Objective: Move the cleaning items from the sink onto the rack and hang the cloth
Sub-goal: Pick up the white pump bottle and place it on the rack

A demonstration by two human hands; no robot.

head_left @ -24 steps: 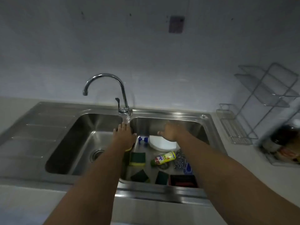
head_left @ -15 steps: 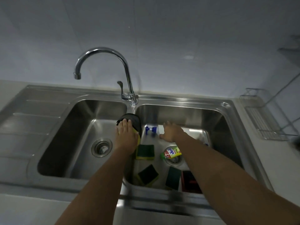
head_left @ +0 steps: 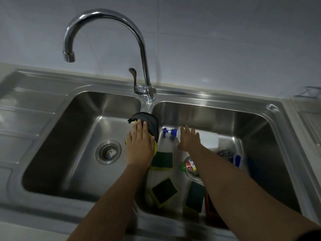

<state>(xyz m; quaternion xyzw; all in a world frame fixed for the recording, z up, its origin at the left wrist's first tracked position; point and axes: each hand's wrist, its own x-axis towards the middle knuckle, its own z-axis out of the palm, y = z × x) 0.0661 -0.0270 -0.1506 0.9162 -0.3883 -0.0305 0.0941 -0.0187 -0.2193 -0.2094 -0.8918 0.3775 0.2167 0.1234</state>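
A home kitchen — steel double sink [head_left: 271, 108] with gooseneck tap [head_left: 140, 42]; tiled wall [head_left: 225, 40]; scouring sponges [head_left: 164, 191].

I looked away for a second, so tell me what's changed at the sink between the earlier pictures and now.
The view has tipped down toward the sink, so the rack has almost left the frame. The left hand now lies on the dark cloth over the divider; the right hand has spread open over the white bottle. Neither grips yet. The sponges and small bottle lie as before.
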